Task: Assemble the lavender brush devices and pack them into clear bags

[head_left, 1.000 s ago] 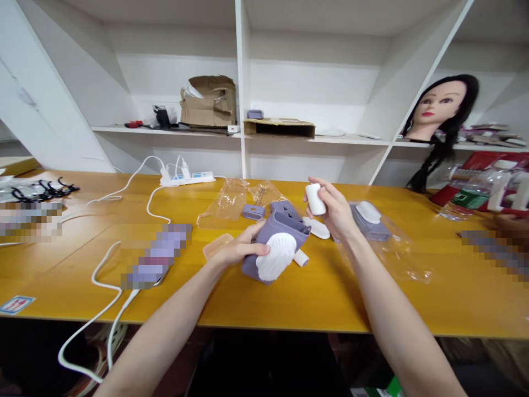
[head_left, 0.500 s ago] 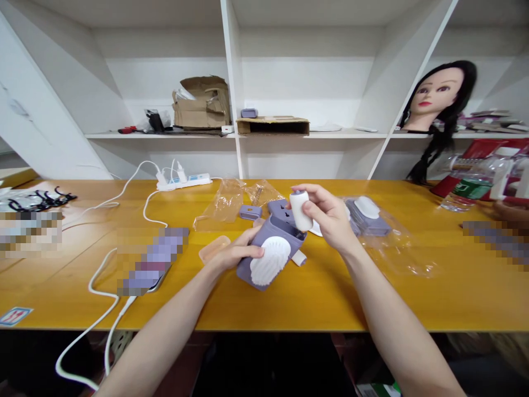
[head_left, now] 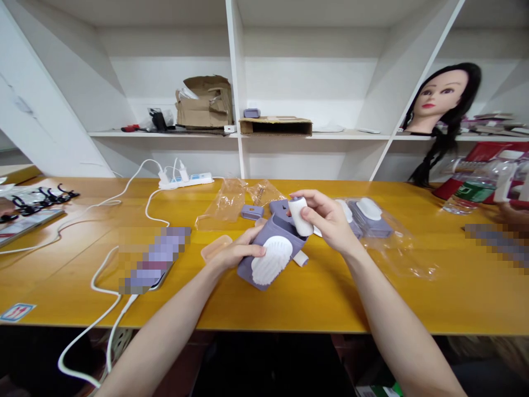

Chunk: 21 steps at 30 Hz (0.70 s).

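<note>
One number sticker [head_left: 18, 312], far left, at the near edge of the worktop [head_left: 430, 306]: blue border, red figures, 37 or 39; from where I stand I cannot settle which.

One phone [head_left: 159, 258], screen blurred out, nothing legible.

One power strip [head_left: 193, 180], at the back; markings too small to read.

One left hand [head_left: 233, 252]: fingers closed around the left end of the case, thumb on the near face against the pad. A sound bracing grip, I judge; best left to steady only, without squeezing the walls inward.

One purple case [head_left: 268, 231], held over the worktop between the hands, tilted, its mouth up and to the right. One white ribbed pad [head_left: 273, 261] on its near face. No brand visible on either.

One short white piece [head_left: 301, 258], lying just right of the case; worth keeping clear of the wrist.

One white roller [head_left: 301, 218], finely ribbed, purple-grey cap uppermost, lower end at the mouth's right side; how far inside, if at all, is hidden. It would go best lined up with the opening and eased, not forced.

One right hand [head_left: 333, 221]: thumb and forefinger pinching the roller, no slack showing; a light hold should leave room to turn it.

Several bagged units [head_left: 377, 227], purple and white, no label discernible.

One bottle [head_left: 474, 190], far right: green label, lettering unreadable.
</note>
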### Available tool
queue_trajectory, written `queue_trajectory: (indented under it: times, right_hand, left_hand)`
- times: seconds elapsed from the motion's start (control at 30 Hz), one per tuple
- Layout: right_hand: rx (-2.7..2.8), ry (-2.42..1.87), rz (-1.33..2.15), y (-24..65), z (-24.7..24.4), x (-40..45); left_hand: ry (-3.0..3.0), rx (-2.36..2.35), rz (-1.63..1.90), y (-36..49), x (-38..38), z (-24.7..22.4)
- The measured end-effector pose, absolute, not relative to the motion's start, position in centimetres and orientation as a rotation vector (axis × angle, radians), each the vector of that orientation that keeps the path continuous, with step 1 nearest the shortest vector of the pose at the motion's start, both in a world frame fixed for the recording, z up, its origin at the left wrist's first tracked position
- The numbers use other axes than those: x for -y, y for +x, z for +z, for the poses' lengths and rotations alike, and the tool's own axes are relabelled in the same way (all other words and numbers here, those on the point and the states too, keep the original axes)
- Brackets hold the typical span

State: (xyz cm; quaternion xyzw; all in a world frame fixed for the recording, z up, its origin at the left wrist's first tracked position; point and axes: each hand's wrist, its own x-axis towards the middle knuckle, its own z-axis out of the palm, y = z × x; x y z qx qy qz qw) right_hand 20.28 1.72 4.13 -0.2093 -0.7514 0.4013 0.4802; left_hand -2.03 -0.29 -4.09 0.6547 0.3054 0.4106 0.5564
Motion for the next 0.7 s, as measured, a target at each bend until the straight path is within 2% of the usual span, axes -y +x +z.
queue_trajectory:
  times: [0.27, 0.7]
  right_hand:
    - [1.926, -0.549, 0.967, 20.0, 3.33, -1.88]
    - [2.151, -0.593, 0.441, 19.96, 3.82, -1.38]
  left_hand:
    - [1.569, -0.749, 0.974, -1.78, 0.52, -3.44]
    - [1.592, -0.735, 1.004, -1.47, 0.18, -3.7]
